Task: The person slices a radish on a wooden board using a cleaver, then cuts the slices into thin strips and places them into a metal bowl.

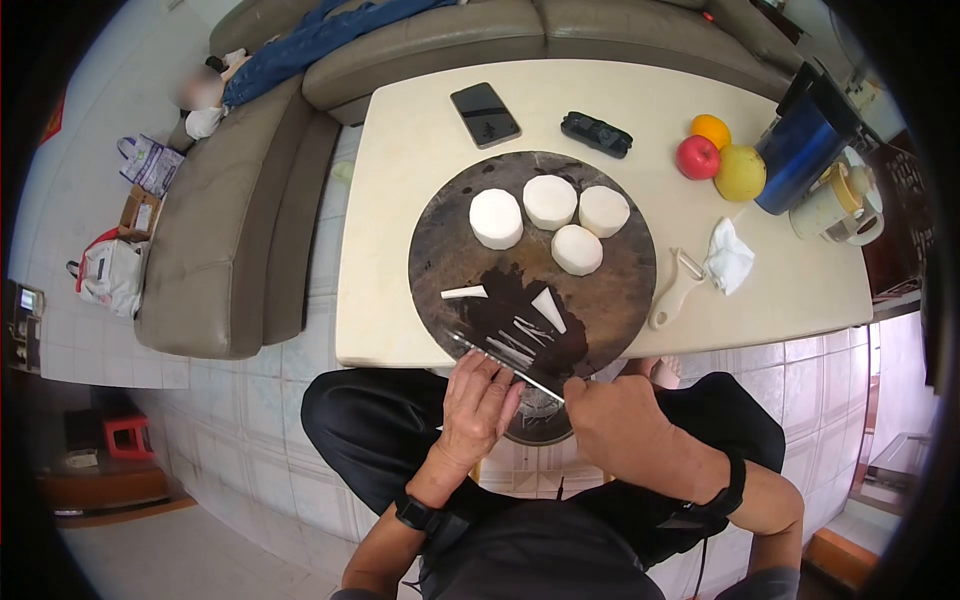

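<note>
My right hand (pixel 615 425) is closed round the handle of a knife (pixel 540 388), at the near edge of a round dark chopping board (pixel 625 255). The blade is seen nearly edge-on and slants up to the left. My left hand (pixel 475 402) lies right behind the blade, fingers bent and close together; what is under them is hidden. Just beyond the blade lie several thin white strips (pixel 515 350). Farther up are a white wedge (pixel 548 310) and a narrow white slice (pixel 464 293). Several thick white rounds, like peeled radish (pixel 496 219), stand at the board's far side.
On the cream table (pixel 375 250) lie a phone (pixel 486 114), a black object (pixel 597 134) and a peeler (pixel 678 290) beside a crumpled white tissue (pixel 729 257). Fruit, including a red apple (pixel 697 157), sits near a blue jug (pixel 805 145). A person lies on the sofa (pixel 420 50).
</note>
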`<state>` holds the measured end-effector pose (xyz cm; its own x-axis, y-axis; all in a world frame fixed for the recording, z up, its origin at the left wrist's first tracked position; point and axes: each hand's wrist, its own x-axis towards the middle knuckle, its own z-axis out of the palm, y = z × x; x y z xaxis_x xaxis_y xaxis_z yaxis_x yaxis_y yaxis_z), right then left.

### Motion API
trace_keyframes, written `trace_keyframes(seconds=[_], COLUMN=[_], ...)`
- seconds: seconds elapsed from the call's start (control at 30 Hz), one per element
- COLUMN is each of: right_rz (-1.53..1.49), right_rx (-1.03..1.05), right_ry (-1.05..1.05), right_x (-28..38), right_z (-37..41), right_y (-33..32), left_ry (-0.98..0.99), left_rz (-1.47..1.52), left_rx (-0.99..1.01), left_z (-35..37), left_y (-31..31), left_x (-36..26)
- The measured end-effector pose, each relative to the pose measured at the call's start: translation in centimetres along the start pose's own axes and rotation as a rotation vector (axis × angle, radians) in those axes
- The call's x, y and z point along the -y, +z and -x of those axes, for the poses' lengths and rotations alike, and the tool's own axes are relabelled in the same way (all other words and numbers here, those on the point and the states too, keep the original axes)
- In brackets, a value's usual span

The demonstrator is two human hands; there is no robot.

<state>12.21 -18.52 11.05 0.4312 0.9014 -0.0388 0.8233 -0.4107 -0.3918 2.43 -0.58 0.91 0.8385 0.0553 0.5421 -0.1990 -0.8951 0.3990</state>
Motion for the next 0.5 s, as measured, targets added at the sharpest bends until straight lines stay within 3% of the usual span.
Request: trace_keyframes(seconds=[0.23, 0.5], right_rz=[-0.058, -0.004], right_rx=[0.075, 0.07], right_ry=[0.086, 0.041], right_x=[-0.5, 0.4], right_z=[1.3, 2.0], right_y=[-0.8, -0.1], left_ry=[0.033, 0.02], left_rz=[0.047, 0.031], left_rx=[-0.03, -0.006], left_z=[-0.6, -0.2], left_y=[-0.1, -0.2], left_x=[-0.1, 0.0])
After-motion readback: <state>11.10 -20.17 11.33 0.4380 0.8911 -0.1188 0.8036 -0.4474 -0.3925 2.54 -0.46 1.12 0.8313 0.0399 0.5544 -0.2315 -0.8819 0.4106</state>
